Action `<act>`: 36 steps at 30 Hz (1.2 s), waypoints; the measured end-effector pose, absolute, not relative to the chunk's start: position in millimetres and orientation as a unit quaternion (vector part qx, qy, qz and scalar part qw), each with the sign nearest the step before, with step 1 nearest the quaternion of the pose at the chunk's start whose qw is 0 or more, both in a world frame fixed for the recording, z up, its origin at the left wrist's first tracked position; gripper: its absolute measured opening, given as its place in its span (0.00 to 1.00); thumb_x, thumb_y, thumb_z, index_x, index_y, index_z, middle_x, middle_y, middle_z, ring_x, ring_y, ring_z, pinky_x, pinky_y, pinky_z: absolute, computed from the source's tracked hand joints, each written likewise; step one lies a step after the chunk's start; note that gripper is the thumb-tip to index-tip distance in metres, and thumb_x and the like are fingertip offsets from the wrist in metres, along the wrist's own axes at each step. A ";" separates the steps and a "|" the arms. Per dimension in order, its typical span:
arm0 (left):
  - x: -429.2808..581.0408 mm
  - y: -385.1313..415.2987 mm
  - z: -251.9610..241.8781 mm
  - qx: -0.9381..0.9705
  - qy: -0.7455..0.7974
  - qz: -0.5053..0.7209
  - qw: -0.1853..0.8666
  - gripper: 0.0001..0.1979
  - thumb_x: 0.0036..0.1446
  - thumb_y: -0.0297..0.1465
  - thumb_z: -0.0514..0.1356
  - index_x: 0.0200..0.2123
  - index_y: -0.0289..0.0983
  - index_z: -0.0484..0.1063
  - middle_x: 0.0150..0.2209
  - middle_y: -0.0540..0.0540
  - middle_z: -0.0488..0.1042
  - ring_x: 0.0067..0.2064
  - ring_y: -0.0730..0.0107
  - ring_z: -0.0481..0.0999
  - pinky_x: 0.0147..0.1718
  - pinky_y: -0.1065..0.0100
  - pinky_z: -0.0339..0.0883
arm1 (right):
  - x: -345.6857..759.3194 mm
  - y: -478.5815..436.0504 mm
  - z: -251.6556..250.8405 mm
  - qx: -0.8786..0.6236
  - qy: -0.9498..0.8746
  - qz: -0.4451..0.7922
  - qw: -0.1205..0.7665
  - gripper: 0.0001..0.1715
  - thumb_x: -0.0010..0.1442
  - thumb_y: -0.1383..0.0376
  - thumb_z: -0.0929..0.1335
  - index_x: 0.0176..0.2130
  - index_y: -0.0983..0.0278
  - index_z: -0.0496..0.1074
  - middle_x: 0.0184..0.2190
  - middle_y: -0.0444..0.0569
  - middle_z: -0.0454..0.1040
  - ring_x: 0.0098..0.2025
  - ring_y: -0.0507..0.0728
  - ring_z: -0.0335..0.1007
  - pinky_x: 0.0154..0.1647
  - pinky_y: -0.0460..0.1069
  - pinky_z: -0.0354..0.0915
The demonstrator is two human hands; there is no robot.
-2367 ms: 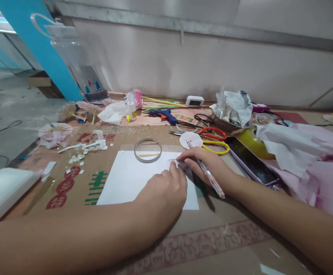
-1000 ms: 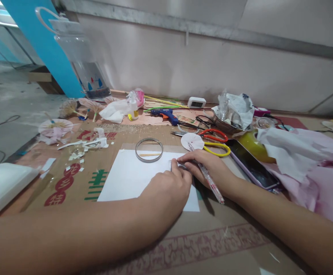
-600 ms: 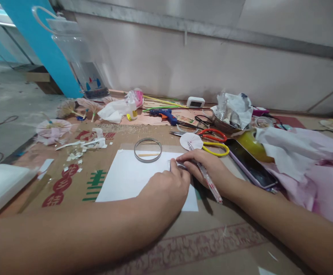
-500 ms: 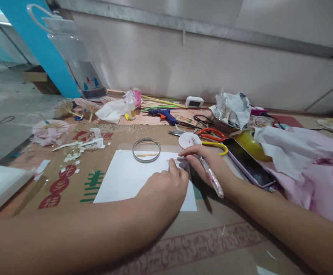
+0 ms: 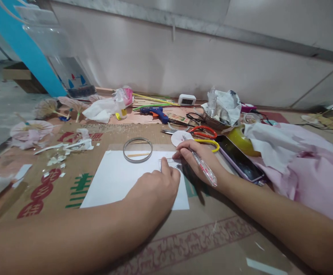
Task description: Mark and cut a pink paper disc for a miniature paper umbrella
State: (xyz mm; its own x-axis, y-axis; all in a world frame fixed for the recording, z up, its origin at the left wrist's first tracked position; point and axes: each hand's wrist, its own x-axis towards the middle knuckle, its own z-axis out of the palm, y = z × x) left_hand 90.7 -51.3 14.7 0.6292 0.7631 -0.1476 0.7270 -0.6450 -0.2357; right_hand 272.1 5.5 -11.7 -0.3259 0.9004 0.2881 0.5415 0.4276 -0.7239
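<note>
A white sheet of paper [image 5: 106, 179] lies on the cardboard, with a round grey hoop [image 5: 138, 160] and thin sticks at its top edge. My left hand [image 5: 157, 187] presses down at the sheet's right part, index finger stretched out on a small clear piece [image 5: 170, 162]. Just right of it, my right hand [image 5: 202, 160] has a clear pen [image 5: 206, 171] lodged between its fingers, while its fingertips reach the same clear piece. A white paper disc [image 5: 180, 137] lies beyond my right hand, beside scissors [image 5: 205, 132] with red and yellow handles.
A phone [image 5: 239, 158], yellow tape roll [image 5: 246, 141] and pink cloth [image 5: 306, 164] lie at the right. Behind are a blue glue gun [image 5: 157, 112], a bowl [image 5: 220, 121] and a small white device [image 5: 187, 99]. A large bottle [image 5: 69, 72] stands back left; paper scraps [image 5: 59, 156] lie left.
The whole view has shifted, so things appear further left. My right hand's fingertips have moved slightly down toward the clear piece, the pen still in it. My left hand stays at the sheet.
</note>
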 end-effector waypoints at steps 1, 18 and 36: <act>90.4 -51.3 13.9 -0.900 -0.414 0.117 0.078 0.17 0.66 0.22 0.52 0.55 0.26 0.72 0.64 0.14 0.64 0.31 0.59 0.84 0.23 0.66 0.76 | 272.1 4.6 -11.0 -0.468 -0.770 0.261 0.347 0.10 0.71 0.58 0.64 0.42 0.59 0.71 0.35 0.48 0.83 0.39 0.58 0.80 0.43 0.54 0.71; 91.2 -50.8 16.0 -0.893 -0.424 0.131 0.072 0.18 0.66 0.23 0.52 0.57 0.30 0.71 0.67 0.17 0.61 0.31 0.57 0.84 0.24 0.62 0.77 | 273.2 4.2 -10.5 -0.474 -0.774 0.252 0.336 0.10 0.71 0.58 0.64 0.42 0.59 0.70 0.34 0.47 0.83 0.38 0.57 0.79 0.42 0.53 0.69; 88.4 -52.0 15.2 -0.891 -0.432 0.118 0.072 0.20 0.66 0.24 0.51 0.59 0.30 0.69 0.68 0.19 0.61 0.30 0.59 0.83 0.24 0.62 0.77 | 271.7 6.7 -11.6 -0.468 -0.804 0.205 0.305 0.09 0.69 0.60 0.65 0.44 0.59 0.73 0.38 0.50 0.82 0.40 0.59 0.78 0.43 0.54 0.69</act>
State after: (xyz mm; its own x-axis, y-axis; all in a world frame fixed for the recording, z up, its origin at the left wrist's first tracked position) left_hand 88.4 -52.0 15.2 0.5994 0.7866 -0.1480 0.7526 -0.6168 -0.2305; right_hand 271.7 6.7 -11.6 -0.3755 0.8774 0.2985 0.6277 0.4778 -0.6146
